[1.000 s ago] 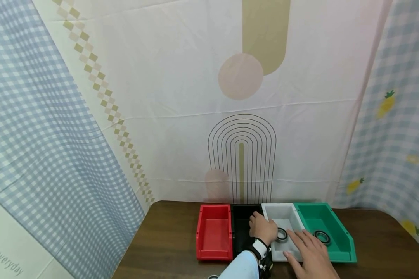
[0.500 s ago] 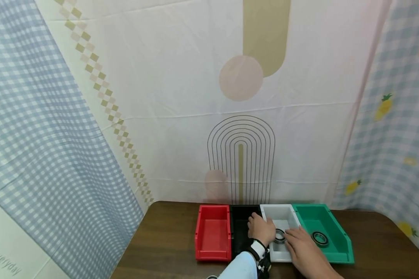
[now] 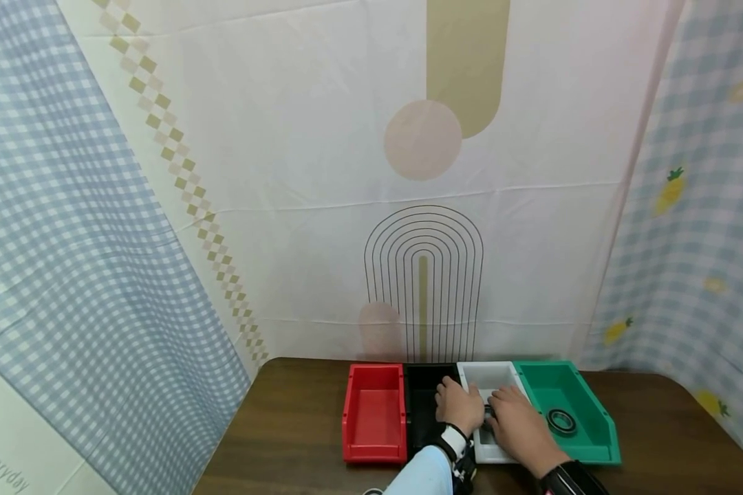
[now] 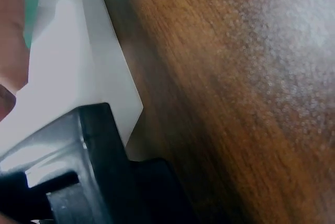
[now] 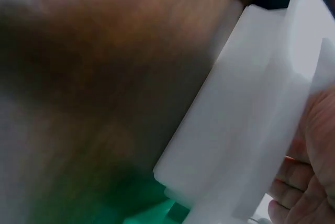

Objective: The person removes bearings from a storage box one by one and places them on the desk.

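Observation:
In the head view, my right hand (image 3: 520, 423) reaches into the white bin (image 3: 486, 375). Its thumb and fingers close around a dark-rimmed ball bearing (image 3: 488, 411), mostly hidden behind them. My left hand (image 3: 460, 407) lies over the black bin (image 3: 422, 392), by the wall it shares with the white bin; its fingers point down and I cannot tell what they hold. The right wrist view shows curled fingers (image 5: 296, 182) behind the white bin's wall. A second ball bearing (image 3: 561, 422) lies in the green bin (image 3: 547, 378).
A red bin (image 3: 378, 412) stands at the left end of the row on the brown wooden table (image 3: 303, 426). Part of another ring (image 3: 373, 491) shows at the bottom edge, beside the left sleeve (image 3: 424, 474). A printed cloth (image 3: 309, 275) hangs behind the table.
My right hand has moved left from over the wall between the white and green bins, covering the bearing in the white bin. The left hand has stayed in place. The view has shifted slightly.

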`<state>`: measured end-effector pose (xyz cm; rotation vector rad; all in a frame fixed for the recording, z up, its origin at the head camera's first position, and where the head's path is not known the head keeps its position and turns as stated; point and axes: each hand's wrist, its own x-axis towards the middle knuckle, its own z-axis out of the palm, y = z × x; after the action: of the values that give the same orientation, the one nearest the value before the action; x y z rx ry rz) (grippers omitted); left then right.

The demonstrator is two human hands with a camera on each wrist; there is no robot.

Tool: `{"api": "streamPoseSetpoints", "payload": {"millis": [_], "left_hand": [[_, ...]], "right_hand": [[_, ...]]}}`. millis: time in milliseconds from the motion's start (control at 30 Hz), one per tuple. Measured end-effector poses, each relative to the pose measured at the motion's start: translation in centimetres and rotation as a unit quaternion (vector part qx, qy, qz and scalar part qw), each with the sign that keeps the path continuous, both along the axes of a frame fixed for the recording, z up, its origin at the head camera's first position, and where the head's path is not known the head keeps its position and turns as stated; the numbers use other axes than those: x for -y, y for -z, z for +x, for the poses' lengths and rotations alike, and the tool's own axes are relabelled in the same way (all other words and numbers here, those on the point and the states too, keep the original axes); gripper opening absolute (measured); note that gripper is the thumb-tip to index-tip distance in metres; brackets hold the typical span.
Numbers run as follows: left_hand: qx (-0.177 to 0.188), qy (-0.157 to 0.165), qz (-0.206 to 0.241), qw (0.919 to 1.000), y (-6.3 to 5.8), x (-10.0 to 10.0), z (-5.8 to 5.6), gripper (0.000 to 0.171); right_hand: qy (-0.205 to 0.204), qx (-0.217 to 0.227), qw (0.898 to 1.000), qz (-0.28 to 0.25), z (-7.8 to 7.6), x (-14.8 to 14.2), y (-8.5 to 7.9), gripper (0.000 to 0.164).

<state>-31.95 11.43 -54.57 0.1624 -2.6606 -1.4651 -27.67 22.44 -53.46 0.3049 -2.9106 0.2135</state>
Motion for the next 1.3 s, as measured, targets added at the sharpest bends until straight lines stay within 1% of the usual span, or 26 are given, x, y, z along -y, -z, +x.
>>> {"api": "streamPoseSetpoints", "payload": {"millis": [167, 267, 300, 367, 433, 500, 633, 767, 933, 1133, 1300], "left_hand": [[0.002, -0.002, 0.003, 1.0, -0.1, 0.0, -0.1, 0.062], [0.003, -0.002, 0.001, 1.0, -0.3, 0.0, 0.0, 0.06], [0.002, -0.002, 0.001, 1.0, -0.3, 0.0, 0.0, 0.06], [0.002, -0.002, 0.006, 1.0, -0.3, 0.0, 0.1, 0.059], [0.001, 0.0, 0.009, 1.0, -0.3, -0.1, 0.1, 0.059], [0.003, 0.001, 0.013, 0.9999, -0.1, -0.2, 0.1, 0.06], [0.002, -0.001, 0.015, 0.9999, 0.0, -0.1, -0.1, 0.062], [0.0, -0.003, 0.013, 0.9999, 0.2, 0.0, -0.3, 0.062], [0.0, -0.008, 0.006, 0.9999, 0.4, -0.1, -0.6, 0.062], [-0.003, -0.01, 0.005, 0.9999, 0.3, 0.0, -0.5, 0.061], [-0.002, -0.005, 0.007, 1.0, 0.2, 0.1, -0.4, 0.061]], "right_hand": [[0.017, -0.016, 1.0, 0.02, -1.1, 0.4, 0.5, 0.011], [0.016, -0.039, 0.999, 0.014, -1.4, 0.8, 0.8, 0.005], [0.016, -0.041, 0.999, 0.007, -1.5, 0.9, 0.9, 0.005], [0.015, -0.036, 0.999, -0.011, -1.8, 1.0, 1.3, 0.013], [0.02, -0.021, 0.999, -0.028, -2.0, 1.0, 1.8, 0.021], [0.031, -0.003, 0.999, -0.042, -2.2, 1.0, 2.3, 0.022], [0.037, -0.005, 0.998, -0.054, -2.5, 1.0, 2.6, 0.008], [0.033, -0.01, 0.997, -0.073, -2.5, 1.1, 2.5, 0.002], [0.034, -0.002, 0.995, -0.09, -2.5, 1.0, 2.5, 0.015], [0.046, 0.024, 0.994, -0.096, -2.6, 1.1, 2.3, 0.02], [0.045, 0.047, 0.993, -0.103, -2.5, 1.2, 2.1, 0.029]]}}
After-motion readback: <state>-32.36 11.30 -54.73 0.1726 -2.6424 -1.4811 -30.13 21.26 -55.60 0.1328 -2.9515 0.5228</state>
